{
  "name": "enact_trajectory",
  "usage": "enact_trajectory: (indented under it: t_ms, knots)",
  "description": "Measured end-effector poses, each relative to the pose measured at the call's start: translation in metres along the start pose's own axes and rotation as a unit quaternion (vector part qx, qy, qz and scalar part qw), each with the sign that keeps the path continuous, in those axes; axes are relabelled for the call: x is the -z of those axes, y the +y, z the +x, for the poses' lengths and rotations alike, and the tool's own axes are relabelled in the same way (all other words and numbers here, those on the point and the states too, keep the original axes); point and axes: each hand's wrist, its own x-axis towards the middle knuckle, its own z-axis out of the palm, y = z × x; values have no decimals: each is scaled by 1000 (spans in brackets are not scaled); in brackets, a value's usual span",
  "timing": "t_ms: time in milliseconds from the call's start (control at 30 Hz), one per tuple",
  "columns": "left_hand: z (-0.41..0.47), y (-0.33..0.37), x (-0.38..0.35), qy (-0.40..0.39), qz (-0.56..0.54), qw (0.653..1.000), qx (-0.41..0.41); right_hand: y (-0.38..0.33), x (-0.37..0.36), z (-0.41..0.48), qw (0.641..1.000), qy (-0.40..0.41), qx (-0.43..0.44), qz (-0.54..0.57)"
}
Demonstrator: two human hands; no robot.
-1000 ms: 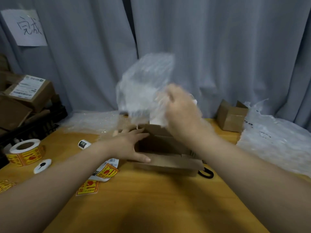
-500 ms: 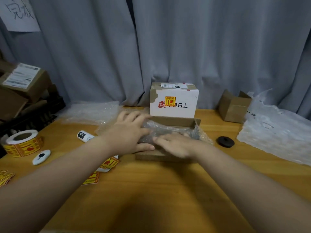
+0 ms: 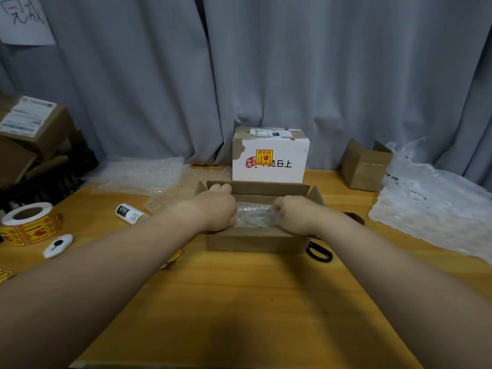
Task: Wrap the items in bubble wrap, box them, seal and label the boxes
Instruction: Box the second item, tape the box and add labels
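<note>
- Pushing down into the open cardboard box [image 3: 255,238] at centre frame, both hands sit on the bubble-wrapped bundle [image 3: 254,215], which lies inside it.
- The left hand [image 3: 218,209] is at the box's left end with fingers curled down. Can't tell if it really grips the wrap or just presses it.
- The right hand [image 3: 295,215] is at the right end, fingers curled and pinching the wrap's edge.
- A taped white box [image 3: 270,161] stands just behind the far flap. A small open brown box [image 3: 364,166] is at upper right, next to a big heap of bubble wrap [image 3: 431,203].
- More loose bubble wrap [image 3: 141,174] lies left of centre. A little white bottle [image 3: 129,213], a sticker roll [image 3: 29,225] and a white oval tag [image 3: 58,245] are strung along the left side.
- Scissors [image 3: 319,251] poke out just beside the box's lower right corner, partly under the right forearm.
- Half a second back both hands lay flatter on top of the wrap. Now they're apart at the two ends and curled. A second back the right hand held the bundle up above the box.
- The box's side flaps splay outward and the far flap stands up, so the top is open.
- Open wood of the table [image 3: 239,302] runs from the box's front wall to the bottom of the frame, crossed by the two forearms.
</note>
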Motion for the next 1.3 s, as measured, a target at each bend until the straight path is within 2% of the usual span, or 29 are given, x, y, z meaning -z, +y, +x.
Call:
enact_trajectory:
  t_ms: [100,167,233,267,400,467,500,567,600,633,700,800,867,933,1067,1100,1167,1233,1300]
  knots:
    - [-6,5,-1,-29,-81,996,-7,5,-5,2,998,-24,15,57]
    - [-10,10,-6,-57,-129,990,-20,5,-6,-3,999,-10,37,-10]
    - [-15,14,-8,-86,-101,990,-44,3,-8,-10,990,24,53,-126]
    - [-16,15,-9,-97,-80,991,-48,3,-8,-13,987,19,52,-147]
    - [-4,8,-11,-102,-83,991,2,-1,-2,-20,992,-85,39,-85]
    - [1,10,-15,-37,-96,994,29,-3,-1,-17,994,-91,29,-60]
    - [2,12,-17,28,-65,997,18,-3,-4,-14,995,-75,33,-61]
    - [1,16,-21,170,-34,985,-23,-1,-12,-10,997,-6,41,-64]
    - [-1,18,-21,194,-73,978,-21,0,-18,-8,997,34,45,-59]
    - [-4,21,-21,186,-119,975,-14,1,-24,-6,996,65,46,-49]
    - [-5,26,-22,113,-176,978,3,0,-30,-3,995,88,40,-23]
    - [0,27,-21,30,-205,978,33,-2,-27,7,998,52,21,-21]
    - [6,21,-16,1,-216,975,46,-5,-24,14,999,17,17,-35]
    - [11,19,-10,-11,-172,983,68,-7,-24,20,998,23,11,-52]
    - [11,29,1,-40,-28,996,75,-4,-25,15,990,119,29,-67]
    - [11,32,3,-18,11,998,60,-2,-24,11,985,157,51,-54]
    - [9,40,11,93,40,995,22,6,-18,4,966,241,88,-30]
    - [11,50,20,204,0,979,-12,19,-8,-3,944,310,111,-16]
    - [19,69,30,254,-58,964,-46,41,1,-11,922,367,124,-8]
